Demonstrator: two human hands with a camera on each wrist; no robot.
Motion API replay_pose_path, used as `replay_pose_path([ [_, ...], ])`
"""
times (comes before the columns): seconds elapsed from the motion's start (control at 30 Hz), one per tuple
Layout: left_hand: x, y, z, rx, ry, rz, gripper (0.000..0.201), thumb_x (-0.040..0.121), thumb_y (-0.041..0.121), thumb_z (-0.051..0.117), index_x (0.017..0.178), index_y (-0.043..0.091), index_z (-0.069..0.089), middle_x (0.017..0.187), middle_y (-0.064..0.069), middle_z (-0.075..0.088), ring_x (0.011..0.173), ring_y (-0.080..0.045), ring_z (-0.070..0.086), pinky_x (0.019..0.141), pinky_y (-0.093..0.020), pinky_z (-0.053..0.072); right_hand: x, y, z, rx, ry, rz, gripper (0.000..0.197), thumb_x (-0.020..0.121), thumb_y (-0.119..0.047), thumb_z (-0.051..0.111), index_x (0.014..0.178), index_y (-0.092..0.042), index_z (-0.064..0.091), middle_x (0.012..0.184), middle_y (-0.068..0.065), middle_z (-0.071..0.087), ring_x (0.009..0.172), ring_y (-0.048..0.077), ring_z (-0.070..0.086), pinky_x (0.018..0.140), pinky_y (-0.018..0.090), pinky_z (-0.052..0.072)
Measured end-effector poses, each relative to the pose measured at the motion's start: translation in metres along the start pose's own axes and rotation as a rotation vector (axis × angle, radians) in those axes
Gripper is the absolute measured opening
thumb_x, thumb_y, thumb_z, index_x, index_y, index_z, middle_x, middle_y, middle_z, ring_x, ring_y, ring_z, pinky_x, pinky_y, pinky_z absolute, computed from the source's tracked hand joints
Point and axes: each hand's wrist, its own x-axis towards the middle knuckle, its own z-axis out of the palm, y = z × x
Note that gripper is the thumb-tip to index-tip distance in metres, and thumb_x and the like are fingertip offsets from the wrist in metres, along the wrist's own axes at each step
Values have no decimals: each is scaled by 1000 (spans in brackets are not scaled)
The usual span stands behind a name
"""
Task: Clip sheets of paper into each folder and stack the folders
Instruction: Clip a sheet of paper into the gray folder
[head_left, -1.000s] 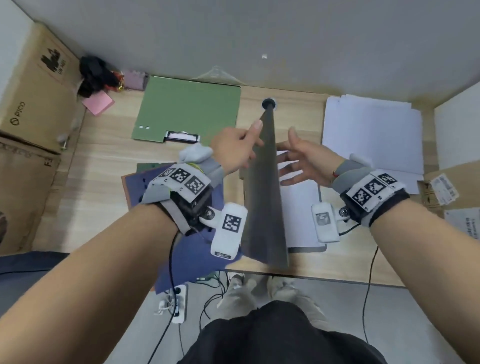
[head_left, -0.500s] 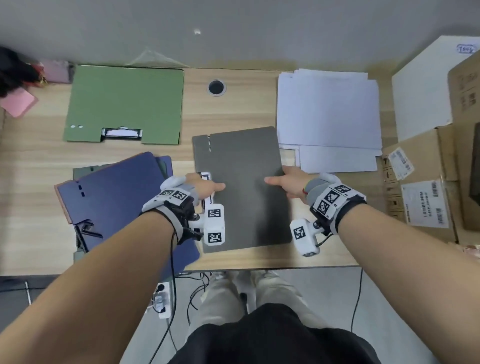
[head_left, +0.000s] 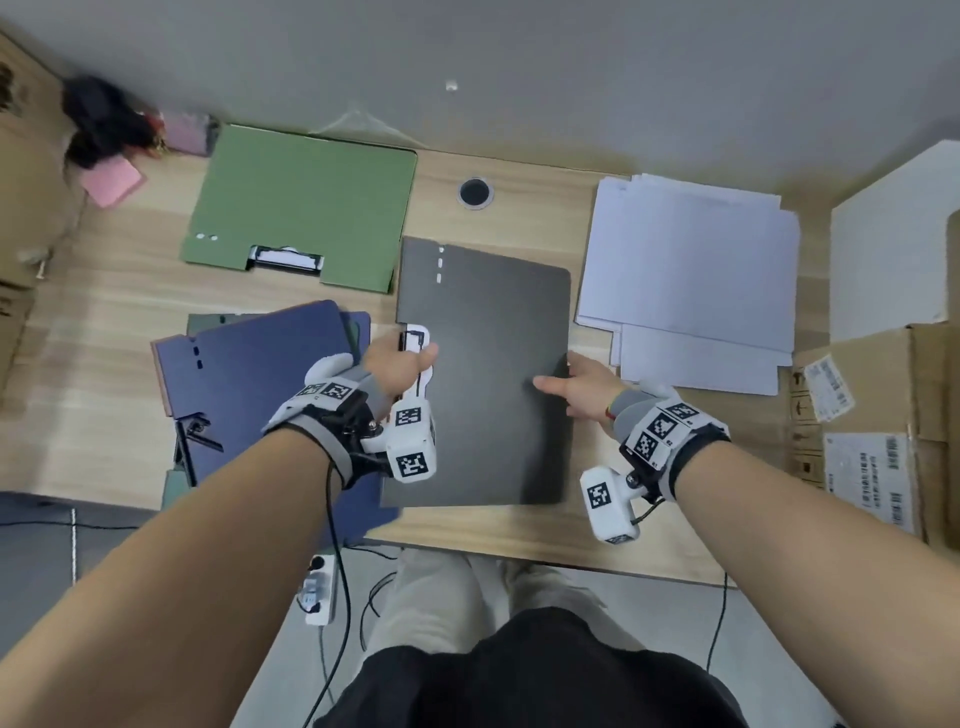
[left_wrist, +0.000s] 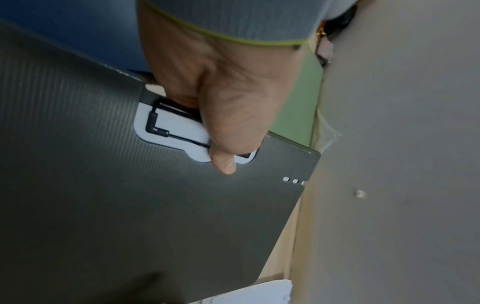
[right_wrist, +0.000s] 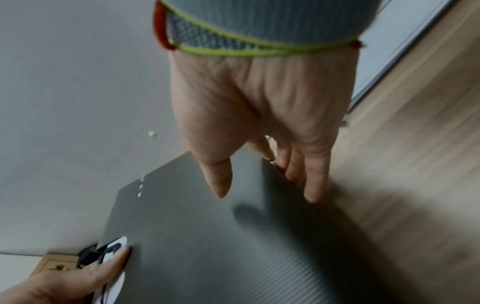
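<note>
both hands on closed dark grey plastic folder (head_left: 493, 374), flat on light wood worktop (head_left: 104, 322).

folder long axis runs away from the person toward the wall; spine side with three small slots and the white cut-out with black wire clip (head_left: 415, 338) is on the left, free edge on the right. left hand (head_left: 397, 364) pinches the spine edge at the clip, thumb on top of the cover, fingers curled under. right hand (head_left: 582, 387) pinches the right edge, thumb flat on the cover, fingers tucked along and under the edge. dark blue folder (head_left: 249, 374) sits just left, overlapping other folders; green folder (head_left: 306, 197) lies further back left, clip toward the person. loose stack of white paper sheets (head_left: 691, 270) lies just right of the grey folder.
</note>
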Motion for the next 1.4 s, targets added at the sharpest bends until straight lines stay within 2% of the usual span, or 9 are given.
replay_pose_path([
  [0.07,3,6,-22,26,54,53,36,95,31,60,123,9,57,113,-11,66,100,-30,63,77,-31,44,-3,-19,2,110,-19,-18,48,91,-32,64,135,-22,47,124,1,60,117,27,57,102,45,47],
  [0.2,13,19,-76,-131,105,92,36,94,30,58,119,4,58,100,-7,66,78,-21,60,69,-26,45,-5,-64,7,187,-10,-66,44,91,-33,65,130,-19,49,113,0,63,105,21,60,93,41,51],
  [0.37,39,27,-147,-400,233,66,13,94,29,59,85,21,53,100,-9,62,88,-24,59,97,-43,51,5,-122,19,293,-19,-105,39,88,-26,70,121,-8,59,108,10,68,82,23,68,77,37,58],
  [0.57,80,7,-187,-475,295,-173,54,92,45,51,126,3,55,119,-14,64,103,-32,63,89,-36,48,37,-201,54,586,-133,-91,18,94,-18,62,111,-15,59,103,6,68,85,25,67,78,38,57],
  [0.73,106,-13,-198,-574,206,-197,37,95,36,57,117,6,56,111,-13,67,92,-29,67,87,-39,56,84,-253,97,494,-47,-94,37,97,-2,51,131,-15,48,123,7,64,98,28,66,76,47,57],
  [0.83,121,-32,-216,-753,235,-259,43,88,21,71,121,-1,54,99,-16,70,74,-25,72,66,-38,62,105,-261,99,423,1,-85,36,97,-6,53,131,-18,46,122,5,65,105,29,65,90,52,53],
  [1.17,176,-48,-264,-521,309,-266,66,96,17,57,152,12,24,138,-11,54,93,-17,64,80,-23,55,149,-274,112,263,200,34,33,95,-18,60,125,-10,52,118,5,61,103,24,61,85,35,54],
  [1.27,179,-43,-269,-331,328,-262,62,88,15,63,145,13,39,132,-10,58,113,-29,60,103,-40,46,155,-277,116,268,238,47,34,96,-17,57,128,-6,51,113,8,56,100,23,54,96,34,49],
  [1.4,204,-56,-273,-134,290,-285,56,72,30,59,127,19,57,120,-7,65,105,-34,63,89,-37,53,159,-281,118,238,239,35,30,95,-12,56,125,-16,55,113,2,58,103,21,53,97,35,47],
])
